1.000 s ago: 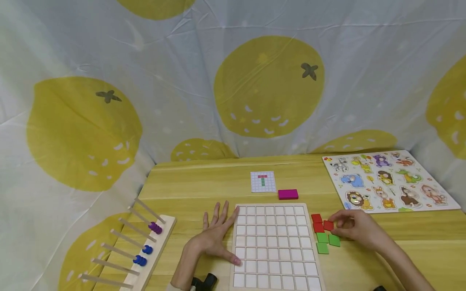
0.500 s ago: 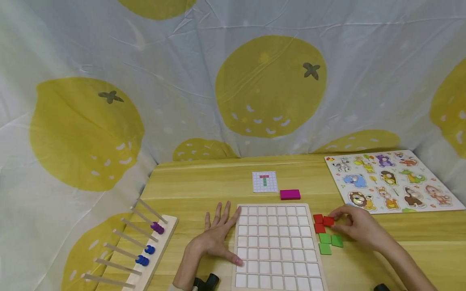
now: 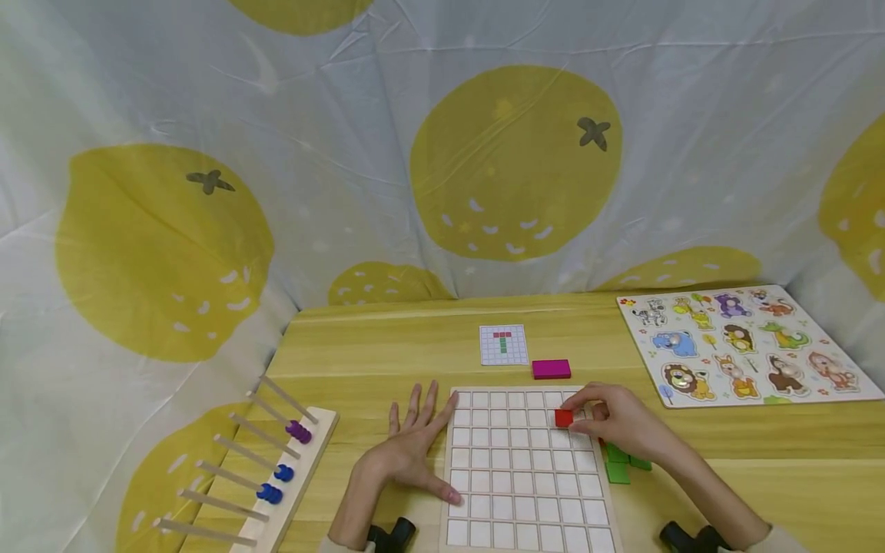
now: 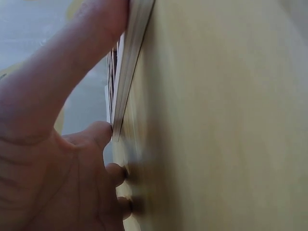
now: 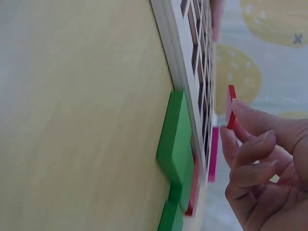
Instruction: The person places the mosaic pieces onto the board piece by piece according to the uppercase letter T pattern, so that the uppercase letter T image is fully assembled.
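Observation:
A red square tile (image 3: 563, 418) is pinched between thumb and finger of my right hand (image 3: 615, 418), above the upper right cells of the white grid board (image 3: 512, 461). In the right wrist view that red tile (image 5: 231, 107) hangs clear of the board. My left hand (image 3: 404, 453) lies with spread, straight fingers at the board's left side, thumb and index finger touching its edge. Green tiles (image 3: 618, 471) lie on the table beside the board's right edge. A red tile (image 5: 192, 190) shows behind them in the right wrist view; my right hand mostly hides the red ones from the head view.
Beyond the board lie a pattern card (image 3: 503, 345) with a red and green T and a magenta block (image 3: 551, 369). An animal puzzle board (image 3: 747, 346) is at the back right. A wooden peg rack (image 3: 290, 476) with beads stands left. A lemon-print cloth (image 3: 512, 169) hangs behind.
My right hand has picked a red tile from the group right of the board and carried it left over the grid. The left hand has stayed at the board's edge.

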Demonstrator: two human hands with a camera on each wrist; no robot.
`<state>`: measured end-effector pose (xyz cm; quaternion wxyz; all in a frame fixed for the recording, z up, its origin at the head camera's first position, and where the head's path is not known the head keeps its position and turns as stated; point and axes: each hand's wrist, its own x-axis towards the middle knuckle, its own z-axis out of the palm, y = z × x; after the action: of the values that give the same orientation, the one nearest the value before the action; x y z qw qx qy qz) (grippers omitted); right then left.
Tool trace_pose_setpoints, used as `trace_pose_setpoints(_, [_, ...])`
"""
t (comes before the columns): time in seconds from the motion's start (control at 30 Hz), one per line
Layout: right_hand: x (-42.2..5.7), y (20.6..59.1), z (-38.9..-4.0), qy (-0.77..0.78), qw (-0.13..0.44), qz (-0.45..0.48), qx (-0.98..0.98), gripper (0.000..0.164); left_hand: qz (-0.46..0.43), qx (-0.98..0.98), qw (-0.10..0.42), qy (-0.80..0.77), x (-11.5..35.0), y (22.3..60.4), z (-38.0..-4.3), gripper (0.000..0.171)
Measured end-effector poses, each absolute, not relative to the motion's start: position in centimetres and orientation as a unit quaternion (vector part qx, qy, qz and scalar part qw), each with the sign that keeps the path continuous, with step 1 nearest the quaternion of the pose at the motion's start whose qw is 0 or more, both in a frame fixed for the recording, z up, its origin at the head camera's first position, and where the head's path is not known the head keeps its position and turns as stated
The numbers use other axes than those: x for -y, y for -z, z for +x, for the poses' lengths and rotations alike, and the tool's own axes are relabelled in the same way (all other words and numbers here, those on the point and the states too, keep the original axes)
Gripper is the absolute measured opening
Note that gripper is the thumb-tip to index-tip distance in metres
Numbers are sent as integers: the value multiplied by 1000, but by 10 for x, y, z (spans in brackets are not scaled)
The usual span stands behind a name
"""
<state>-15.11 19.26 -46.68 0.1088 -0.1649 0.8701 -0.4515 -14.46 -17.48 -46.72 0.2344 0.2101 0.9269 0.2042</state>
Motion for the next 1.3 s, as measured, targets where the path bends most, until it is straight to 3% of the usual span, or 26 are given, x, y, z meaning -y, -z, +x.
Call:
trace_pose_setpoints(0.4, [-156, 463, -164, 410, 114, -171, -889, 19, 206, -929, 237, -194, 171, 462, -145, 149])
trace_pose_setpoints(1.3, [-148, 469, -170, 425, 128, -126, -887, 19, 237, -922, 217, -214, 174, 468, -149, 148])
